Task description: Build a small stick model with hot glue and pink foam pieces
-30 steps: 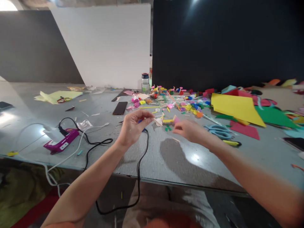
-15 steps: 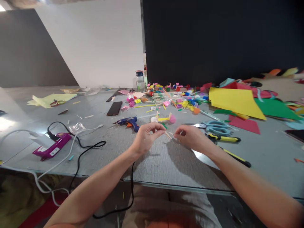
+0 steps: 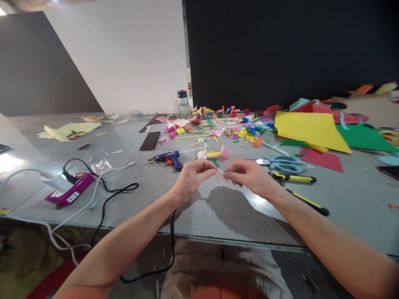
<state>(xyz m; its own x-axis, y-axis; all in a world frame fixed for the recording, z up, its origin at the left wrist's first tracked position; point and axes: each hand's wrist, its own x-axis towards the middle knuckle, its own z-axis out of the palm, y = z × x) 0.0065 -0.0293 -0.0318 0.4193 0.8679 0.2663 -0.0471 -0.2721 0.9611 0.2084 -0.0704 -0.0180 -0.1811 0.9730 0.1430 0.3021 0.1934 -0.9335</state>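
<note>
My left hand (image 3: 197,176) pinches thin pale wooden sticks (image 3: 220,174) with a bit of green at their upper end. Facing it, my right hand (image 3: 246,172) is closed, thumb against fingertips, at the other side of the sticks. Whether it grips one of them or only touches them is too small to tell. Both hands are held over the grey table (image 3: 199,220). Beyond them are a white cap (image 3: 202,155) and a pink piece (image 3: 225,153). A blue glue gun (image 3: 168,158) lies left of my left hand, and blue-handled scissors (image 3: 283,163) lie beyond my right hand.
Yellow-black pliers (image 3: 307,201) lie by my right forearm. Colourful caps and sticks (image 3: 230,124) cover the back, with yellow foam sheet (image 3: 311,129) at right. A phone (image 3: 150,141), bottle (image 3: 183,104), purple power strip (image 3: 71,191) and black cable (image 3: 120,192) are at left.
My right hand has moved left and closer to the sticks, so the gap between my hands is smaller. My left hand keeps its pinch on the sticks.
</note>
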